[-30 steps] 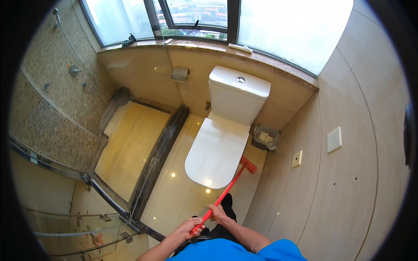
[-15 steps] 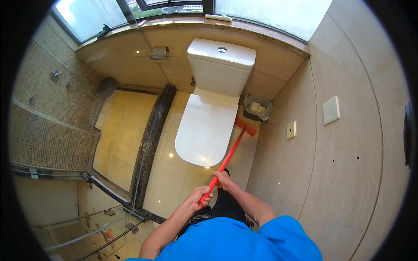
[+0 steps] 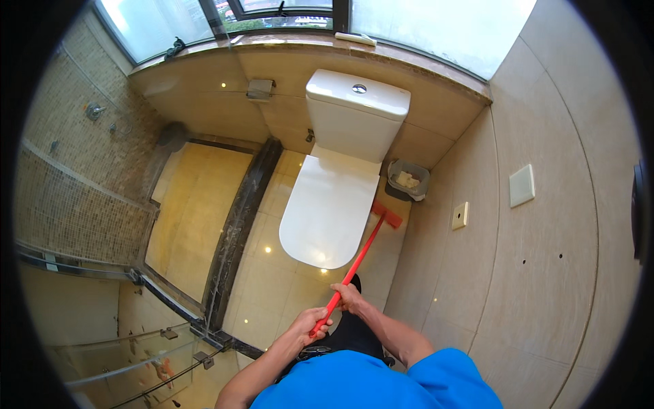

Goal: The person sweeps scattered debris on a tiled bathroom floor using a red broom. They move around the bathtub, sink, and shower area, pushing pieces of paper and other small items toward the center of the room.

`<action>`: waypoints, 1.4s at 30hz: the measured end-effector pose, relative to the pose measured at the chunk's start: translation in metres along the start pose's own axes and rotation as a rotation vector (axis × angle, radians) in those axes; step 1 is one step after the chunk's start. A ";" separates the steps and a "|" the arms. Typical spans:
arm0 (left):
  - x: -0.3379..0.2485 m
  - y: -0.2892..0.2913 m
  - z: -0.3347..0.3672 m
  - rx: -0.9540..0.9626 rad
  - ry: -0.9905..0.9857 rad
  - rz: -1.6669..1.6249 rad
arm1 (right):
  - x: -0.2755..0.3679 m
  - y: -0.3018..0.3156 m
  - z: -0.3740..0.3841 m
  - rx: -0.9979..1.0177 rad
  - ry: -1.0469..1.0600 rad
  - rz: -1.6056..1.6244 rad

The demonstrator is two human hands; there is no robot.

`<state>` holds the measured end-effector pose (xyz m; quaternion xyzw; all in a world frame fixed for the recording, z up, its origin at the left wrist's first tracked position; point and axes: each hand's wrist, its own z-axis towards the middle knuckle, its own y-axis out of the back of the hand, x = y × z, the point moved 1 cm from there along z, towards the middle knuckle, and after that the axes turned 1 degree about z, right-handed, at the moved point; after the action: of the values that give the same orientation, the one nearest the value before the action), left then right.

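A red long-handled floor brush (image 3: pixel 364 251) slants from my hands to the tiles on the right of the toilet. Its wide red head (image 3: pixel 387 215) rests on the floor between the toilet and the right wall, just in front of the bin; bristles cannot be made out. Near the top end of the handle, my left hand (image 3: pixel 312 322) is closed around it. Further down the handle, my right hand (image 3: pixel 348 297) grips it too. The white toilet (image 3: pixel 327 218) stands ahead with its lid down, partly hiding the left end of the brush head.
A grey waste bin (image 3: pixel 409 180) with crumpled paper stands beside the toilet, near the right wall (image 3: pixel 443 273). To the left, a dark stone curb (image 3: pixel 240 232) borders the shower area, with glass panels at lower left. A window sill (image 3: pixel 293 42) runs behind the toilet.
The view has tilted slightly, so the room sits a little lower in it. Both hands keep their hold on the floor brush; its head has stayed nearly in place beside the toilet.
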<state>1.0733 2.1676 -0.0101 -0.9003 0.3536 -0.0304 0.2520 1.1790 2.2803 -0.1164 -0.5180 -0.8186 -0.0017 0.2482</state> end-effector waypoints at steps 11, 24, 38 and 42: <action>0.038 0.055 -0.062 -0.007 -0.011 -0.036 | -0.061 -0.067 -0.036 0.037 -0.029 0.107; 0.017 0.011 -0.007 -0.034 -0.035 -0.075 | -0.026 -0.008 0.019 -0.048 -0.003 0.004; 0.022 0.008 0.007 -0.039 -0.062 -0.071 | -0.015 0.002 0.022 -0.043 -0.044 -0.096; 0.037 0.022 -0.008 -0.055 -0.066 -0.025 | -0.041 -0.008 0.020 -0.031 -0.014 -0.091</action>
<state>1.0855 2.1260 -0.0182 -0.9117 0.3345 0.0057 0.2383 1.1777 2.2470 -0.1488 -0.4841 -0.8429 -0.0220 0.2340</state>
